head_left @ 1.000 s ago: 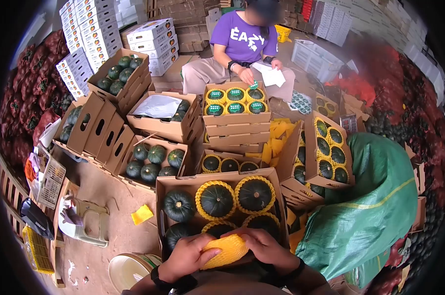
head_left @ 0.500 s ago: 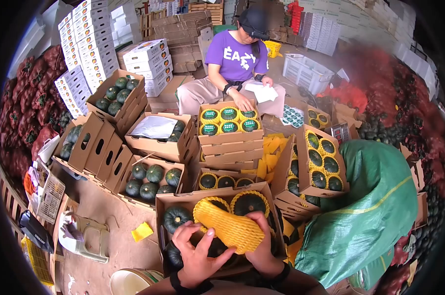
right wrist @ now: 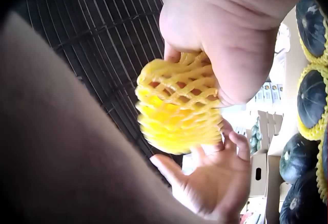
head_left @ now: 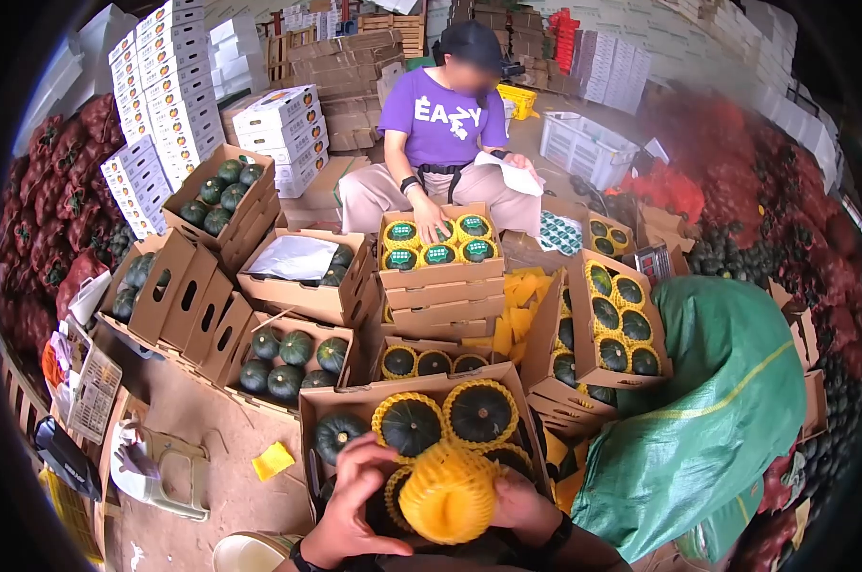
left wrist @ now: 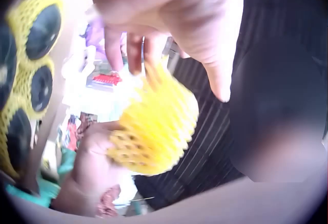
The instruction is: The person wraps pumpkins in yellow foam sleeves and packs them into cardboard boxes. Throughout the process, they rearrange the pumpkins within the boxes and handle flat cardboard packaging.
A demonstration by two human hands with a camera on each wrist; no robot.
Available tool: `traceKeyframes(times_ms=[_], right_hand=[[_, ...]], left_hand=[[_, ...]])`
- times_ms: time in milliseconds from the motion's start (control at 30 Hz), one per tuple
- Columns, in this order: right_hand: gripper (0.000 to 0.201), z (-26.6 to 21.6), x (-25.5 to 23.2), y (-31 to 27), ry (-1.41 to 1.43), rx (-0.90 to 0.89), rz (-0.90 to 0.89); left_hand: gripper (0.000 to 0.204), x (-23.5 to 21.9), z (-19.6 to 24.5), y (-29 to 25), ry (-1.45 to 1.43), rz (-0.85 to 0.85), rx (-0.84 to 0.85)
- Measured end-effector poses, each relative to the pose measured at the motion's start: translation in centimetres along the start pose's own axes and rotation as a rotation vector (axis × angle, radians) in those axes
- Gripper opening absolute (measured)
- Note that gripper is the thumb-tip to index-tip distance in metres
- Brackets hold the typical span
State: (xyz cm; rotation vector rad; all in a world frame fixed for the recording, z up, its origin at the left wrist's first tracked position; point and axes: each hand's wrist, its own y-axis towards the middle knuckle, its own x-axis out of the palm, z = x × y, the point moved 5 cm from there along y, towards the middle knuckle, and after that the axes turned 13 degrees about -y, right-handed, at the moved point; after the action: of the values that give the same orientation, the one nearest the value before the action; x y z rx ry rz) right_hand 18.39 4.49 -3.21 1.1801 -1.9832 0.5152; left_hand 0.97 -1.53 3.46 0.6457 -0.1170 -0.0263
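Note:
My right hand [head_left: 524, 503] grips a yellow foam net sleeve [head_left: 447, 491] by its side, above an open cardboard box [head_left: 309, 419]. The sleeve is spread round, with its folded-in middle facing up. Beside it, my left hand [head_left: 350, 510] has fingers and thumb spread apart, fingertips close to the sleeve. In the right wrist view, the fingers of the right hand [right wrist: 220, 34] are partly hidden by the netting. Inside the box sit dark green pumpkins; two at the back, including one pumpkin [head_left: 478, 412], wear yellow nets, and a bare pumpkin [head_left: 338, 434] is at back left.
Beyond the box stand stacked cartons [head_left: 440, 286] of netted, labelled pumpkins, where a seated person [head_left: 445, 124] reaches in. More pumpkin boxes [head_left: 288, 367] are at left. A green sack [head_left: 707, 410] bulges at right. A plastic stool [head_left: 169, 472] and bucket [head_left: 245, 553] stand at lower left.
The sleeve went from folded between both hands, to stretched out long, to rounded with its end facing up. My left hand has come off it with fingers spread; the right hand keeps hold.

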Motion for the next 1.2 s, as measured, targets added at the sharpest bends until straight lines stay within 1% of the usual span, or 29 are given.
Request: traceKeyframes(times_ms=[67,100,133,167,200,233,267,300,333,367,400,467,500,533,567,667,700,733,800,833,867,933,967,1033,1067,1100,1167,1200], right_hand=[[0.040,-1.1,0.5,-0.5,-0.551,0.013,-0.002],[0.035,-0.9,-0.2,0.8,-0.414,-0.134,0.137],[0.031,-0.7,-0.8,1.9,-0.296,-0.295,0.257],[0.027,-1.9,0.6,3.7,-0.213,-0.301,0.407],[0.025,-2.1,1.0,4.4,-0.131,-0.292,0.561],[0.023,-1.1,1.9,4.5,-0.627,-0.156,0.342],[0.025,0.5,2.7,4.4,-1.100,-0.017,0.066],[0.027,1.4,3.9,4.8,-1.261,-0.050,-0.029],[0.026,0.0,4.3,5.1,-1.259,-0.030,0.127],[0.025,-0.9,3.5,6.1,-1.056,-0.079,0.261],[0.021,-0.7,1.7,7.4,-0.709,-0.153,0.255],[0.019,0.6,3.1,9.3,-0.482,0.030,0.180],[0.019,2.1,4.1,9.8,-0.431,0.072,0.105],[0.019,3.4,5.1,10.1,-0.380,0.109,0.032],[0.015,4.2,5.4,10.5,-0.311,0.182,-0.058],[0.021,1.6,6.3,12.2,-0.862,-0.072,-0.116],[0.038,-0.2,7.0,12.1,-1.295,-0.125,-0.095],[0.048,0.6,6.6,12.2,-1.662,-0.406,-0.262],[0.062,5.0,5.6,11.0,-1.855,0.025,-0.528],[0.070,7.1,4.8,10.1,-2.062,-0.011,-0.545],[0.080,8.4,5.0,9.8,-2.211,0.001,-0.591],[0.086,11.0,4.3,9.9,-2.331,-0.034,-0.587],[0.087,10.9,4.4,10.2,-2.304,-0.001,-0.637],[0.088,10.3,4.5,10.7,-2.256,0.069,-0.719],[0.089,10.0,4.4,10.9,-2.189,0.085,-0.712],[0.089,9.8,4.0,11.1,-2.125,0.100,-0.701],[0.088,8.9,3.7,11.3,-1.990,0.107,-0.656],[0.088,7.9,3.8,11.2,-1.808,0.119,-0.583]], left_hand=[[0.049,0.7,2.7,-1.0,0.895,-0.104,0.120],[0.019,0.5,2.5,-1.5,0.869,-0.042,0.055],[0.011,0.3,2.3,-0.9,0.675,0.046,-0.009],[0.008,0.1,1.4,-0.5,0.534,0.026,-0.088],[0.006,-0.4,0.2,-0.6,0.391,0.019,-0.171],[0.010,-1.1,-1.2,-1.3,0.408,-0.006,-0.329],[0.018,-1.9,-2.6,-2.2,0.422,-0.030,-0.480],[0.029,-2.9,-4.0,-3.5,-0.086,0.094,-0.616],[0.043,-3.6,-4.9,-4.5,-0.599,0.230,-0.705],[0.059,-3.2,-4.7,-4.4,-0.848,0.178,-0.703],[0.076,-2.8,-4.4,-4.3,-1.098,0.122,-0.676],[0.102,-3.3,-2.5,-3.5,-1.127,0.163,-0.291],[0.106,-4.4,-1.6,-3.5,-1.189,0.448,-0.263],[0.102,-5.0,-0.3,-2.2,-1.301,0.483,-0.201],[0.101,-5.0,0.8,-1.7,-1.459,0.360,-0.120],[0.100,-5.5,3.7,-0.2,-1.066,0.317,-0.027],[0.100,-6.3,4.2,-0.7,-1.021,0.398,-0.020],[0.100,-7.3,4.9,-1.4,-0.975,0.474,-0.015],[0.099,-9.1,5.5,-2.9,-0.869,0.603,-0.032],[0.099,-9.6,5.3,-3.6,-0.807,0.660,-0.048],[0.098,-9.7,5.1,-3.9,-0.825,0.675,-0.059],[0.098,-9.9,4.6,-4.4,-0.857,0.705,-0.070],[0.096,-10.9,4.0,-5.8,-0.774,0.757,-0.094],[0.094,-11.4,3.2,-7.0,-0.791,0.808,-0.101],[0.094,-11.5,2.9,-7.2,-0.803,0.828,-0.105],[0.093,-11.5,2.9,-7.3,-0.769,0.784,-0.137],[0.093,-11.7,2.9,-7.6,-0.701,0.791,-0.145],[0.093,-11.9,3.0,-7.7,-0.663,0.798,-0.143]])
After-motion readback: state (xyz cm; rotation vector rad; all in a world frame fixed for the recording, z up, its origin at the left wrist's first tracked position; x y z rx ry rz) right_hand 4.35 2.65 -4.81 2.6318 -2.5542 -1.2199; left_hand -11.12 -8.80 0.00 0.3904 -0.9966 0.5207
